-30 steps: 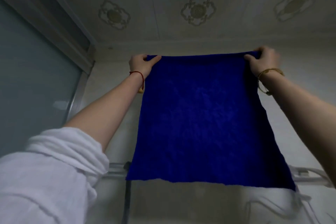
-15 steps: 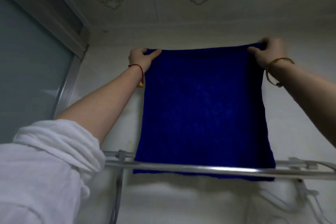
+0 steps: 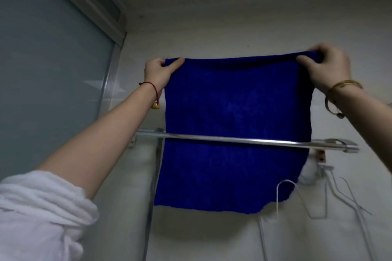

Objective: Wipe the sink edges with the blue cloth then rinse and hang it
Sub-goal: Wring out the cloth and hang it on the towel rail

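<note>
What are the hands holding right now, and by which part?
Both hold the blue cloth by its top corners: left hand pinches the left corner, right hand the right.

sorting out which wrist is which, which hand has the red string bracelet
The left hand, gripping the blue cloth's upper left corner. Its wrist carries the red string; the right hand wears a gold bangle instead.

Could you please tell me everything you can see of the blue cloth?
The blue cloth is a deep blue, roughly square, fuzzy-looking textile, spread flat and hanging. The left hand and right hand pinch its top corners. It passes behind the rail; its uneven lower edge hangs below, by a hanger.
</note>
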A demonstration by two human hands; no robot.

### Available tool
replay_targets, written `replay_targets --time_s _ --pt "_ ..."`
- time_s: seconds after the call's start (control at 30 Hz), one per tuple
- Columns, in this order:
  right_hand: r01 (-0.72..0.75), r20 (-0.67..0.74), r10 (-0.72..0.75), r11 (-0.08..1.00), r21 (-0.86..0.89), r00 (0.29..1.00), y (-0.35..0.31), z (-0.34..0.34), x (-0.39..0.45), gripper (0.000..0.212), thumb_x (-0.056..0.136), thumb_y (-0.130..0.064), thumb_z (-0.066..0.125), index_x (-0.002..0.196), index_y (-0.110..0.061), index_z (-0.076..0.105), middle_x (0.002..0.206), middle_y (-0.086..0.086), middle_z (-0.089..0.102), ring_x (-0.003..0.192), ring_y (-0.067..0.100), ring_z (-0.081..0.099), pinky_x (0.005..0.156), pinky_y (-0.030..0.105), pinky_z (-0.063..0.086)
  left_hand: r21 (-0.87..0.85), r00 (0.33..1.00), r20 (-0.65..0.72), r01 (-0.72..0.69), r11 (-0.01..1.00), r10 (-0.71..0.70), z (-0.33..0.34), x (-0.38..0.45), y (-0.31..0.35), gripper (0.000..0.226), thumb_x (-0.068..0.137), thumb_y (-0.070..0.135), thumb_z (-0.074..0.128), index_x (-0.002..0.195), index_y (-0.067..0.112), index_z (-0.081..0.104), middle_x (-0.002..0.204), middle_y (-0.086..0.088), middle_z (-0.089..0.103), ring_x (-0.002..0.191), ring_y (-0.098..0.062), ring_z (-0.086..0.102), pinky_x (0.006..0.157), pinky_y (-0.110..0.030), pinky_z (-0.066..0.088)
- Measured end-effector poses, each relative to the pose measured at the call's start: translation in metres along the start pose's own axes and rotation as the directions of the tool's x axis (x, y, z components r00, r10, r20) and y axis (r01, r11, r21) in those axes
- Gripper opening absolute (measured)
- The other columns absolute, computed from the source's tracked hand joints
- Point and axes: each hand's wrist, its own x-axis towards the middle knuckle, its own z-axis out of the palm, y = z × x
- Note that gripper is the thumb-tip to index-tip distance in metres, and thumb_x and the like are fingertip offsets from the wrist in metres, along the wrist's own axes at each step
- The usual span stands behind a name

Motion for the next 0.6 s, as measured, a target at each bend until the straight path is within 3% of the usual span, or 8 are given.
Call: replay_targets --time_s 0.2,0.3,0.37,0.43,0.53,0.6 --pt "0.061 -0.017 -0.06 0.995 0.075 0.998 -0.009 -0.037 -0.069 0.024 0.088 -0.025 0.063 0.103 -0.008 0.064 0.095 0.003 0.059 0.087 0.017 0.053 0.08 0.034 0.045 -0.038 1.0 -0.017 -0.02 0.999 0.019 -0.03 -0.072 0.014 0.024 0.083 0.033 0.079 0.094 0.013 0.071 0.095 -0.005 0.071 0.089 -0.016 0.067 0.064 -0.019 0.052" --pt "0.068 0.029 -0.072 0.989 0.131 0.997 -0.008 -0.053 -0.113 0.017 0.088 -0.019 0.063 0.101 -0.008 0.064 0.094 0.003 0.061 0.086 0.014 0.054 0.075 0.021 0.044 -0.014 1.0 -0.016 -0.013 1.0 0.013 -0.04 -0.118 0.011 0.011 0.087 0.026 0.075 0.086 0.016 0.071 0.081 0.001 0.069 0.07 -0.004 0.064 0.053 -0.013 0.045" --pt "0.047 0.104 -0.066 0.982 0.181 0.992 -0.01 -0.062 -0.146 0.011 0.088 -0.014 0.062 0.099 -0.011 0.063 0.093 0.002 0.061 0.082 0.01 0.054 0.071 0.013 0.043 -0.023 1.0 -0.009 -0.008 1.0 0.007 -0.049 -0.15 0.005 0.007 0.088 0.02 0.074 0.088 0.013 0.071 0.073 0.006 0.069 0.062 0.002 0.063 0.056 -0.012 0.045" --pt "0.023 0.197 -0.068 0.975 0.221 0.978 -0.011 -0.07 -0.176 0.01 0.088 -0.009 0.063 0.097 -0.014 0.062 0.092 0.003 0.063 0.077 0.008 0.056 0.073 0.017 0.048 -0.034 1.0 0.012 0.009 0.999 -0.008 -0.056 -0.182 -0.002 0.004 0.088 0.013 0.072 0.092 0.011 0.071 0.068 0.013 0.07 0.061 0.007 0.062 0.059 -0.01 0.046" --pt "-0.001 0.271 -0.069 0.968 0.25 0.96 -0.014 -0.076 -0.216 0.014 0.087 -0.003 0.063 0.094 -0.015 0.06 0.093 0.004 0.063 0.084 0.003 0.058 0.08 0.015 0.047 0.006 0.999 0.044 0.004 1.0 -0.004 -0.068 -0.219 -0.014 0.011 0.089 0.007 0.07 0.1 0.009 0.071 0.08 0.008 0.07 0.069 0.009 0.064 0.068 -0.01 0.048" --pt "-0.033 0.317 -0.05 0.968 0.25 0.947 -0.012 -0.079 -0.237 0.012 0.087 -0.004 0.063 0.094 -0.013 0.061 0.094 -0.001 0.063 0.09 0.009 0.06 0.084 0.02 0.049 0.013 0.996 0.086 0.009 1.0 -0.01 -0.076 -0.235 -0.026 0.011 0.088 0.01 0.072 0.098 0.009 0.073 0.088 0.004 0.072 0.081 0.002 0.068 0.079 -0.018 0.054"
